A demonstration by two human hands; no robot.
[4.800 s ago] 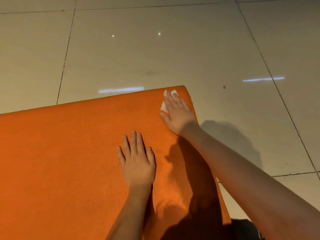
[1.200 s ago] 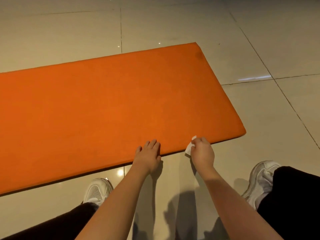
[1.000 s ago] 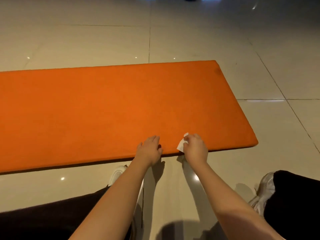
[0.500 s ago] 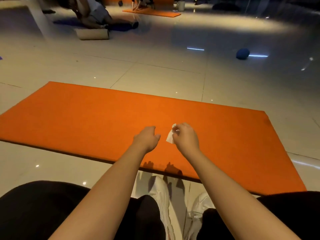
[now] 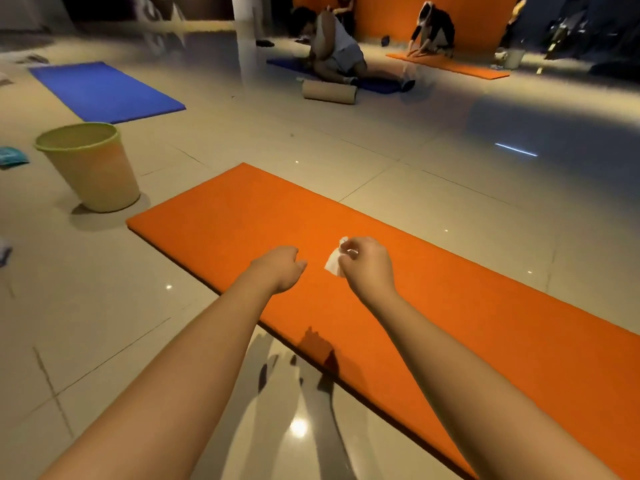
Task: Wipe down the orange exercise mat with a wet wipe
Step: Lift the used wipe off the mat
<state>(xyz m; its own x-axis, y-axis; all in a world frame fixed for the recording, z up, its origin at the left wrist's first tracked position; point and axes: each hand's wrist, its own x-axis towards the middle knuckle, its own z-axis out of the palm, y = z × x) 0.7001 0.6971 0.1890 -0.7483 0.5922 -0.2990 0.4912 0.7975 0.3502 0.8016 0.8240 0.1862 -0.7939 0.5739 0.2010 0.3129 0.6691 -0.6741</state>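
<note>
1. The flat orange foam exercise mat (image 5: 450, 306) lies on the tiled floor (image 5: 433, 174), running from frame centre to lower right.
2. The right hand (image 5: 367, 268) pinches a crumpled white wet wipe (image 5: 333, 263) in its fingers above the mat. The left hand (image 5: 280, 268) is loosely curled and holds nothing.
3. To wipe well, it would probably help to spread the wipe flat, press it down, and stroke in overlapping lines.

glossy beige floor tiles (image 5: 433, 161) with dark grout lines mirror small ceiling lights and one bluish strip. a pale yellow-green bin (image 5: 88, 166) stands at the left, with a blue mat (image 5: 104, 90) flat beyond it. at the dim back, a white pillar (image 5: 244, 36) and an orange wall (image 5: 391, 15). a rolled tan mat (image 5: 329, 92) lies by a crouching person (image 5: 337, 50); a second person (image 5: 434, 29) bends over a far orange mat (image 5: 460, 67).
</note>
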